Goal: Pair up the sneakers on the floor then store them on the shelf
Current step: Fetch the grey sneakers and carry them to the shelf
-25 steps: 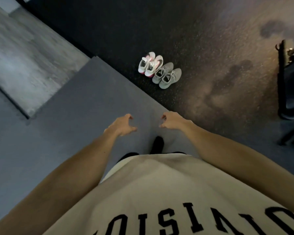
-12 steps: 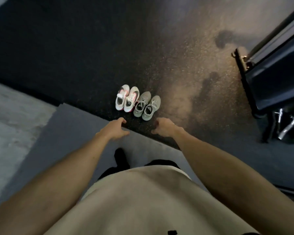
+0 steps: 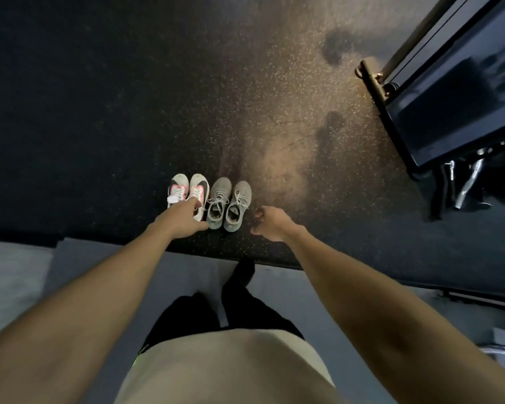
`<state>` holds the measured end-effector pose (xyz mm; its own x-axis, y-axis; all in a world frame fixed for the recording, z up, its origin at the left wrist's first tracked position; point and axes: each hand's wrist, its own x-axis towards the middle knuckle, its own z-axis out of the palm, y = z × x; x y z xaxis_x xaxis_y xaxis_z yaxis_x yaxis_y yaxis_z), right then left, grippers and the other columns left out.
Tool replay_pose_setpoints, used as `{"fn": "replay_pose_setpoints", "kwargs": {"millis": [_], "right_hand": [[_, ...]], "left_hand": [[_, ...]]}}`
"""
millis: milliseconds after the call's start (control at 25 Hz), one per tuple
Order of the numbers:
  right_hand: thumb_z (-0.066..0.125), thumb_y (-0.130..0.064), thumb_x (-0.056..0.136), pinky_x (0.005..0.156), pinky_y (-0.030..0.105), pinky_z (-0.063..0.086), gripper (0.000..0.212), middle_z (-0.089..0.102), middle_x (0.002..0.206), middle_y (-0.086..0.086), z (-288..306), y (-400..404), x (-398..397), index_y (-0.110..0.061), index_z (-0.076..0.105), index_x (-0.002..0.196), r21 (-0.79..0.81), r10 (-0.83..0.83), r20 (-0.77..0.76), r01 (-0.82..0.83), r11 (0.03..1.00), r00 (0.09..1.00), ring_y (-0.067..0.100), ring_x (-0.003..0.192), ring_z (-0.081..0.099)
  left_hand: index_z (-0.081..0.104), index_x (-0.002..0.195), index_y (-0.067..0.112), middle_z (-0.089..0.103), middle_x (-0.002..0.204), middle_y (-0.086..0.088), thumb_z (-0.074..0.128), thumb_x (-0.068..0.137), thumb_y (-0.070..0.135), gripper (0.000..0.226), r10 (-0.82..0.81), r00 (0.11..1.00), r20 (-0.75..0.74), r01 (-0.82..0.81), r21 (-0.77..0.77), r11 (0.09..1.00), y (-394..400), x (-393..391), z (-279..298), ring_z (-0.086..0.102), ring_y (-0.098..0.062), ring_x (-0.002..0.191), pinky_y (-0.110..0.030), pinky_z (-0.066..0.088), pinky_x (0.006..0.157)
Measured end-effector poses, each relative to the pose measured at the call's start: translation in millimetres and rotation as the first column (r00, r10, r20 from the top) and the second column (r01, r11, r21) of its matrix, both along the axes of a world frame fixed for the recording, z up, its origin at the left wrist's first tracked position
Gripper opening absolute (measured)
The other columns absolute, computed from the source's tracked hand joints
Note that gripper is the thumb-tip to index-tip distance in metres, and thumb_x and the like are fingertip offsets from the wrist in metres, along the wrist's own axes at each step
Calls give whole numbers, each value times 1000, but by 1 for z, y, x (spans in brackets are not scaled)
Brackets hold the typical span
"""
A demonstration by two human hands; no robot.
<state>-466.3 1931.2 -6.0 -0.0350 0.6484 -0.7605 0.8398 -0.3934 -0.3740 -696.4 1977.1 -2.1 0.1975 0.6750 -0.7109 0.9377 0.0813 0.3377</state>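
Two pairs of sneakers stand side by side on the dark speckled floor, toes pointing away from me. The white and pink pair (image 3: pixel 187 189) is on the left, the grey pair (image 3: pixel 229 201) on the right. My left hand (image 3: pixel 182 218) reaches out over the heels of the white and pink pair and hides them; whether it touches them is unclear. My right hand (image 3: pixel 271 223) hovers just right of the grey pair with loosely curled fingers, holding nothing.
A dark metal shelf frame (image 3: pixel 438 91) stands at the upper right, with metal tubes (image 3: pixel 470 182) below it. A lighter grey mat (image 3: pixel 187 281) lies under my feet, its edge just short of the sneakers. My dark-socked foot (image 3: pixel 242 272) is near that edge.
I have stepped closer to the sneakers and the view has tilted. Both hands have moved forward; the left one now overlaps the white and pink pair.
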Motion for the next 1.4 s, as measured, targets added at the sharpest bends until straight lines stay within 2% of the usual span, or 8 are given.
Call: {"fn": "replay_pose_setpoints", "kwargs": {"millis": [240,440,520,600,840,1000,1240,1400], "right_hand": [[65,-24,87,100,43,47,52,55,135,10,-73,52,11,-12,49,135,-66,-44,-5,44,997,999,30,120,54],[65,-32,86,102,44,45,57,53,136,6,-152,77,14,-17,46,138,-90,-138,46,142,986,989,27,121,53],[66,-35,86,103,44,43,59,53,137,6,-208,84,8,-17,45,138,-113,-153,56,158,981,987,26,123,52],[67,-36,85,104,45,42,61,52,137,5,-233,87,6,-18,45,138,-110,-155,63,162,981,986,25,125,50],[66,-40,83,105,44,37,58,52,134,1,-415,96,-37,-21,46,134,-17,-84,51,85,996,995,24,125,49],[66,-40,83,104,44,37,58,51,133,0,-512,93,-57,-21,45,134,6,-56,76,56,998,996,23,125,48],[65,-30,87,95,41,48,53,47,132,2,-607,80,-75,-17,44,134,-32,-37,106,41,999,994,24,124,45],[61,-20,90,75,36,46,22,56,116,4,-623,79,-79,-13,53,110,76,-15,166,2,997,986,25,112,52]], "left_hand": [[47,131,24,57,124,-3,70,76,47,64,-46,999,23,47,-61,997,62,18,-74,57,-22,107,-42,49,92],[44,138,23,51,135,-3,68,81,45,65,-143,990,22,144,-53,988,93,32,-159,51,-24,121,-40,46,96],[43,139,22,50,136,-3,66,82,45,65,-173,985,4,173,-44,984,100,31,-214,49,-24,123,-42,46,97],[42,140,22,49,137,-3,65,84,45,65,-226,974,-21,226,-37,974,103,33,-245,46,-25,126,-43,45,98],[41,140,18,46,140,-1,62,88,43,62,-345,931,-120,343,-40,939,104,15,-429,39,-24,131,-41,41,103],[38,144,19,44,142,-1,58,91,38,59,-428,896,-117,431,3,902,105,8,-525,36,-22,134,-39,38,105],[53,120,19,56,124,0,60,91,30,32,-570,802,-178,583,26,812,93,5,-618,43,-22,124,-37,41,93],[60,110,19,60,110,-5,51,95,13,19,-514,832,-210,546,137,827,91,10,-628,56,-25,107,-34,43,85]]}}
